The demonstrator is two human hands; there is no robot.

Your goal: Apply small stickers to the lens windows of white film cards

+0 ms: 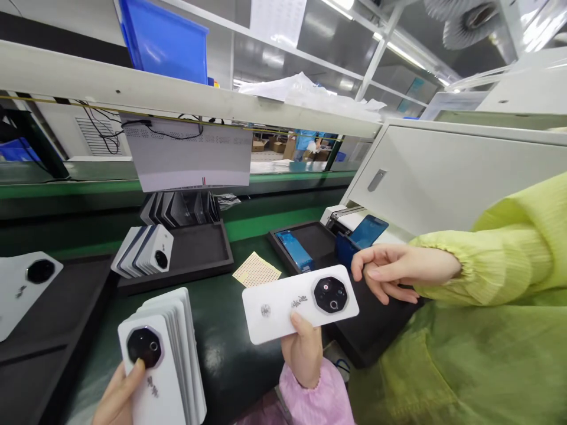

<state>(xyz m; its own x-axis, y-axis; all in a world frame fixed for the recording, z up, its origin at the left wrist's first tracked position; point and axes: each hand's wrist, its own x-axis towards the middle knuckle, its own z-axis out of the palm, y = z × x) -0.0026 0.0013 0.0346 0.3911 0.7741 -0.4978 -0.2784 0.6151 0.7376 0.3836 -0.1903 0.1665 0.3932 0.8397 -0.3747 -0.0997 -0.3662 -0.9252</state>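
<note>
At the lower left my left hand (119, 394) is closed round a stack of white phone back covers (170, 360), its thumb on the black camera area of the front one. My right hand (305, 345), in a pink sleeve, pinches a single white phone back cover (283, 298) from below. That cover is slightly tilted, its octagonal black camera area (330, 294) at the right end and dark lettering along its middle. Right beside that end is a co-worker's hand (394, 268) in a yellow-green sleeve, fingers bent; whether it touches the cover I cannot tell.
Black trays (195, 260) stand on the green table (221, 348), one with upright white covers (144, 251). A tray on the right bears blue-filmed phone parts (295, 250). A dotted yellow sheet (256, 270) lies between. Behind are a white panel (190, 153) and a white cabinet (452, 177).
</note>
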